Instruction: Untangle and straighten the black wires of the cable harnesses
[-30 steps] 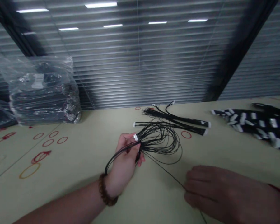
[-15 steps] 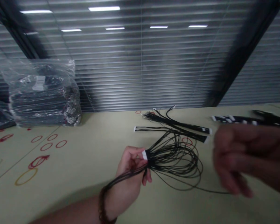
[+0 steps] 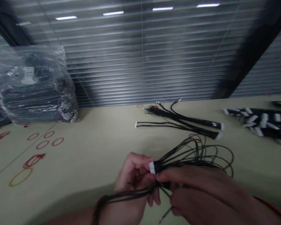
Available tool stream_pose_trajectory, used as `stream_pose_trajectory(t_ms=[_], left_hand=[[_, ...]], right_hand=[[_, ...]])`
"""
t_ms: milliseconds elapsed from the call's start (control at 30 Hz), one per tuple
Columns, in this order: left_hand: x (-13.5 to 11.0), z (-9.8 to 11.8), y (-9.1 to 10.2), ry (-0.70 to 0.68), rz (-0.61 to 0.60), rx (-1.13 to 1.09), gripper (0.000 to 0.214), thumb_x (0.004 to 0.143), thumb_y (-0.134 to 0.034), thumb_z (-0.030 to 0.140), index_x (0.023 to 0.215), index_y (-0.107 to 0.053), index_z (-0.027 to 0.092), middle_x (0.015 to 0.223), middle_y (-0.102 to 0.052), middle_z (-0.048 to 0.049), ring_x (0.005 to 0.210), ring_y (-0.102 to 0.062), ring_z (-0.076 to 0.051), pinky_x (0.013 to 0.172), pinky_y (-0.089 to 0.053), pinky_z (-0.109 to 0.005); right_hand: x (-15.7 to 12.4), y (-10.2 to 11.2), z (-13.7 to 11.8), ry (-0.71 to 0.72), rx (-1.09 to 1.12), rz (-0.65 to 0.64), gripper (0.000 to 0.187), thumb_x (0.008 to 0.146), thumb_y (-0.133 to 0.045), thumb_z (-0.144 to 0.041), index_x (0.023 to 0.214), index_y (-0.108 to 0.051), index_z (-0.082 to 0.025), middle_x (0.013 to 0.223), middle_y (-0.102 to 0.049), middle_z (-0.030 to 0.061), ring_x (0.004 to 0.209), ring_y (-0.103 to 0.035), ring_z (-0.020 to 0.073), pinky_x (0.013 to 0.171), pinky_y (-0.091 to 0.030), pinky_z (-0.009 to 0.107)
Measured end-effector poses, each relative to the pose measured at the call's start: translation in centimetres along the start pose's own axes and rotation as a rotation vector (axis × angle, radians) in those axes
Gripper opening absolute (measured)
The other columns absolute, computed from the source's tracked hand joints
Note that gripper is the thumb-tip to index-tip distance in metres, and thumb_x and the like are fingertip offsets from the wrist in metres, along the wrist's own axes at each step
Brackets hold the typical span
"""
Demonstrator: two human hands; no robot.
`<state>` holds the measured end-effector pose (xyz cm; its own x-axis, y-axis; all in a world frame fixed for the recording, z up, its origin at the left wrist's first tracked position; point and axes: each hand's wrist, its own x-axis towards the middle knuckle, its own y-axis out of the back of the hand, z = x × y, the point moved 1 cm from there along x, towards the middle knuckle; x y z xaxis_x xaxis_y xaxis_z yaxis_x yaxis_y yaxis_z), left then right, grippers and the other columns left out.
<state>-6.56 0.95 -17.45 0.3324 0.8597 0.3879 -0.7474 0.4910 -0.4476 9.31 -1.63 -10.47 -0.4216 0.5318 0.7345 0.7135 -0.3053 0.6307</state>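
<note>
My left hand pinches the white connector of a black wire harness between thumb and fingers. From the connector, the black wires fan out to the right in loose loops, while a strand bundle runs back over my left wrist. My right hand is closed around wires just right of the connector, its index fingertip close to the connector's lower end. Below its fingers pokes a loose wire end. The right palm hides part of the loops.
Behind lie two more black harnesses with white connectors. At the right is a pile of harnesses. A clear plastic bag of black cables stands at the back left. Red rubber bands and a yellow band lie at left.
My right hand has come in from the right and closed on the wires beside the connector. My left hand keeps hold of the connector. The view has shifted slightly.
</note>
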Motion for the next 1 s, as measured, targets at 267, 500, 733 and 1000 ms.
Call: stream_pose_trajectory(t_ms=[267,500,733,1000], left_hand=[[0.5,0.0,0.2,0.218,-0.039,-0.159,0.012,0.091,-0.051,0.017,0.099,-0.053,0.026,0.076,-0.059,0.0056,0.043,-0.057,-0.001,0.038,-0.043,-0.006],[0.4,0.5,-0.2,0.195,0.001,-0.061,0.011,0.088,-0.058,0.022,0.096,-0.056,0.028,0.075,-0.057,0.0064,0.045,-0.06,-0.002,0.039,-0.043,-0.007],[0.2,0.5,-0.1,0.233,0.019,-0.057,0.013,0.086,-0.061,0.023,0.097,-0.061,0.029,0.071,-0.06,0.0051,0.045,-0.06,-0.003,0.039,-0.043,-0.008],[0.4,0.8,-0.6,0.246,0.055,-0.087,0.012,0.081,-0.067,0.022,0.091,-0.065,0.028,0.068,-0.063,0.0038,0.039,-0.057,-0.003,0.036,-0.042,-0.008]], right_hand=[[0.3,0.1,0.7,0.133,0.113,-0.118,0.034,0.097,-0.035,-0.02,0.077,-0.063,-0.02,0.094,-0.069,-0.0023,0.084,-0.064,0.0071,0.071,-0.05,0.014],[0.0,1.3,1.1,-0.306,0.085,-0.247,0.015,0.083,-0.049,-0.012,0.076,-0.056,-0.023,0.066,-0.058,-0.0064,0.057,-0.054,0.0068,0.054,-0.04,0.019],[-0.5,1.0,1.1,-0.323,0.118,-0.292,0.015,0.083,-0.049,-0.012,0.073,-0.056,-0.021,0.068,-0.058,-0.0064,0.06,-0.052,0.0074,0.057,-0.036,0.021],[-0.4,0.8,1.1,-0.266,0.071,-0.237,0.017,0.081,-0.048,-0.009,0.077,-0.06,-0.021,0.069,-0.059,-0.0064,0.061,-0.053,0.0071,0.058,-0.038,0.022]])
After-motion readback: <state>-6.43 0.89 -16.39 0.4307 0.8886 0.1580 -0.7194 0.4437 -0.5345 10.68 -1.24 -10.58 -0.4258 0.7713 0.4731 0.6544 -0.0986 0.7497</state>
